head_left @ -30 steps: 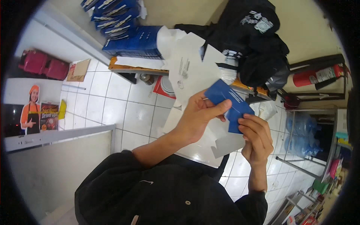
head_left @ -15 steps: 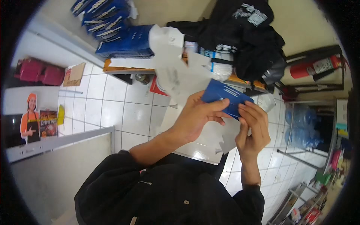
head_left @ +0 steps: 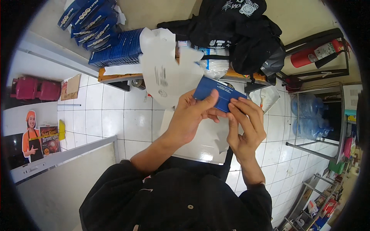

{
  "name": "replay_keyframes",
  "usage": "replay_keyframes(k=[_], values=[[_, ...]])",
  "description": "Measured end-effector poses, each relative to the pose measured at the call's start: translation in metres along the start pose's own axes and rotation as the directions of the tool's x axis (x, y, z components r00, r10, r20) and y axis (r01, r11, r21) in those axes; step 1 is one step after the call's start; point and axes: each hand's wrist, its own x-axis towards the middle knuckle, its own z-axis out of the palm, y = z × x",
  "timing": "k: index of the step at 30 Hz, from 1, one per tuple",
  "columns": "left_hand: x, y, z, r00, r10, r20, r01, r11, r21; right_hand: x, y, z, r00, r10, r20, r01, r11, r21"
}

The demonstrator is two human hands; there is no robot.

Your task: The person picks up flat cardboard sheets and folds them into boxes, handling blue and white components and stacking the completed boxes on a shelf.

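A blue printed cardboard panel (head_left: 221,90) is held between my two hands above my lap. My left hand (head_left: 189,119) grips its left part, thumb on top and fingers underneath. At its lower right edge, my right hand (head_left: 246,127) pinches it between thumb and fingers. Just beyond the panel, a white cut cardboard sheet (head_left: 165,71) with notched edges rises toward the shelf; whether the two are joined I cannot tell. Below my hands lie flat white cardboard sheets (head_left: 204,142).
A wooden-edged shelf (head_left: 127,75) ahead bears blue folded boxes (head_left: 119,46), a plastic-wrapped pack (head_left: 214,65) and black clothing (head_left: 239,30). On the right are a red fire extinguisher (head_left: 308,57) and blue water jugs (head_left: 310,119) in a metal rack. A low partition (head_left: 73,154) stands at left.
The view has shifted, so the surroundings sit differently in the picture. Both hands keep hold of the blue panel, which now looks flatter and less tilted. The white sheet has changed its angle.
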Motion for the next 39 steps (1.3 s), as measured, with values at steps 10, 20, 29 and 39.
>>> replay_keyframes(k=[10, 20, 29, 39], values=[[-0.056, 0.034, 0.002, 0.978, 0.209, 0.024, -0.165, 0.692, 0.703, -0.038, -0.022, 0.016, 0.939, 0.336, -0.077, -0.227, 0.77, 0.597], [-0.068, 0.003, -0.058, 0.982, 0.162, -0.101, -0.067, 0.788, 0.611, -0.018, 0.015, 0.04, 0.83, 0.558, -0.02, -0.498, 0.757, 0.422], [-0.07, 0.011, -0.063, 0.99, 0.136, -0.042, -0.078, 0.764, 0.64, -0.006, -0.008, 0.031, 0.886, 0.327, 0.329, -0.396, 0.903, 0.169], [-0.061, 0.028, -0.048, 0.993, 0.11, 0.039, -0.106, 0.696, 0.71, -0.013, -0.011, 0.014, 0.841, 0.185, 0.508, -0.286, 0.95, 0.128]])
